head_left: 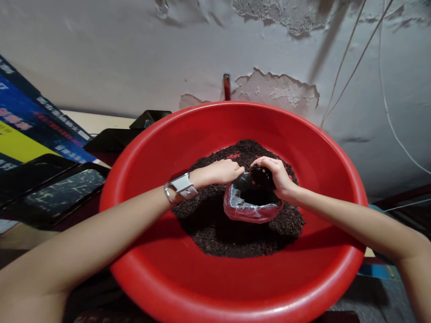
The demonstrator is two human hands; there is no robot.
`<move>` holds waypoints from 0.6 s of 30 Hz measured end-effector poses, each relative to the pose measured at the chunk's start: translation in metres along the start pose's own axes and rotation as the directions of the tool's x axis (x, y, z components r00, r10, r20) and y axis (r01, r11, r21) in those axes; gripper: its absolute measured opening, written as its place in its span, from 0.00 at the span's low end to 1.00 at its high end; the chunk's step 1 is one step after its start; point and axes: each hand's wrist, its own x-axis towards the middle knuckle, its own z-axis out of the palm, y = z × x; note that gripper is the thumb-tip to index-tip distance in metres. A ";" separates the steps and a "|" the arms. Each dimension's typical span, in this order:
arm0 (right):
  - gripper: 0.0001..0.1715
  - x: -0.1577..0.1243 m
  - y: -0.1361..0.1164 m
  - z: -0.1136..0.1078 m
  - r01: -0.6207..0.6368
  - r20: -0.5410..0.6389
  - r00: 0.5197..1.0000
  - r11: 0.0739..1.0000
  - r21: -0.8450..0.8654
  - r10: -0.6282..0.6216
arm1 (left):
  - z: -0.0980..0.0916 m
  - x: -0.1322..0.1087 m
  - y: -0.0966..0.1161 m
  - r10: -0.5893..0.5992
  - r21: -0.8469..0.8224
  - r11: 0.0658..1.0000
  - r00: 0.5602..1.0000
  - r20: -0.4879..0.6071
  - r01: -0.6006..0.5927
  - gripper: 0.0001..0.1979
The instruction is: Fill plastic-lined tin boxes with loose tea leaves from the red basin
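A red-tinted clear plastic bag point(253, 212) stands with its mouth up on dark loose soil point(222, 237) in a large red basin. My left hand point(227, 171), with a white watch strap point(183, 186) and a bangle at the wrist, is closed on the bag's left rim. Curled over the bag's right side, my right hand point(276, 175) cups dark, crumbly soil with pale specks at the opening. The bag's inside is dark, so how full it is does not show.
The red basin's rim point(235, 309) surrounds both hands. Black trays point(63, 193) and a printed blue and yellow board point(37, 116) lie to the left. Behind is a peeling wall point(134, 54); thin cords point(353, 58) hang at the right.
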 end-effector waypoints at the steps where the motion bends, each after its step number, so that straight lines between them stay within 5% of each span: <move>1: 0.10 0.000 0.000 0.000 0.006 0.000 1.000 1.000 -0.005 -0.006 | 0.000 0.000 0.000 -0.003 0.005 1.000 1.000 0.006 0.003 0.30; 18: 0.10 0.003 0.008 -0.003 -0.027 0.028 0.999 0.998 0.050 0.026 | 0.000 0.002 0.000 0.018 0.084 0.996 0.999 0.046 -0.021 0.32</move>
